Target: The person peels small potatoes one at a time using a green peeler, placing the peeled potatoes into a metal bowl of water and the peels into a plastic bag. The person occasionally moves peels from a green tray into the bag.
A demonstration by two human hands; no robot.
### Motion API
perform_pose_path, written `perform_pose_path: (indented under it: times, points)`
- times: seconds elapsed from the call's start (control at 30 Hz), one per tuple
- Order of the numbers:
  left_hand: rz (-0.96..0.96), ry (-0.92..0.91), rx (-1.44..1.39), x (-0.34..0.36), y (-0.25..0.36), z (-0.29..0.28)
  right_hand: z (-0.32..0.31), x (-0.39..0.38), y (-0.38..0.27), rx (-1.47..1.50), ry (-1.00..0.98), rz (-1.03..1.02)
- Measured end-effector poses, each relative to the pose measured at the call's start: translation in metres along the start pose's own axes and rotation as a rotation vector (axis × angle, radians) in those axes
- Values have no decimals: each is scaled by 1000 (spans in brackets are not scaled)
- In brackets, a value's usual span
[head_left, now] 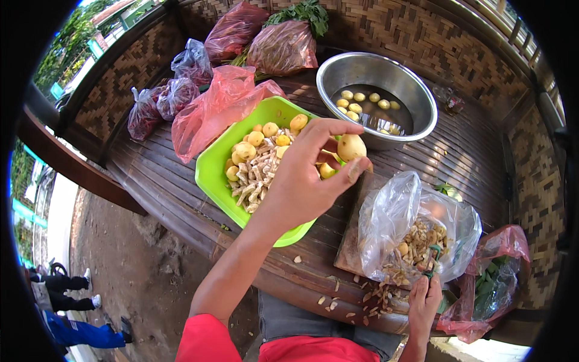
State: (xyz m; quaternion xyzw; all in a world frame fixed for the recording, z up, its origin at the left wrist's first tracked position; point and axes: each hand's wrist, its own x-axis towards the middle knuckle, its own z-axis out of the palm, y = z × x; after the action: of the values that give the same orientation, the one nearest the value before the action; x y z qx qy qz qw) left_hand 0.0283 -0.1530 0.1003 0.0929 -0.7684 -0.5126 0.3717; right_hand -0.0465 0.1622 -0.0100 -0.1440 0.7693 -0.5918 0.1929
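Observation:
Raised over the middle of the bench, my left hand (310, 172) pinches a small peeled-looking potato (351, 149) between thumb and fingers. Low on the right, my right hand (424, 304) is closed round a peeler (432, 259) with a green handle. The peeler's head is over a clear plastic bag (386, 226) heaped with potato peelings (422, 238). Partly behind my left arm stands a lime-green basin (208, 172) holding pale brown strips (259, 175) and yellow potatoes (245, 150). Several more potatoes (355, 108) lie in dark water in a metal basin (377, 67).
The slatted bamboo bench (163, 163) has woven walls (392, 30). Tied bags of reddish produce (178, 96), a pink plastic bag (211, 114) and leafy greens (307, 15) sit at the far left. Another bag with leaves (491, 283) lies right. Other people's legs (69, 289) show lower left.

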Motion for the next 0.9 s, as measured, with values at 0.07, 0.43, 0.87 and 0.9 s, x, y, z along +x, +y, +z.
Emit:
perform_pose_path:
  times: [0.07,0.43,0.87,0.9]
  points:
    - [-135,19,-157,13,-8,-11,4,0,-1,60,4,41]
    - [-202,-262,352,151,-98,55,6,-9,-6,-67,-3,6]
    - [196,-634,291,150,-26,51,-17,-7,-6,11,69,28]
    - [262,-698,274,142,-21,57,-15,-5,-4,16,57,13]
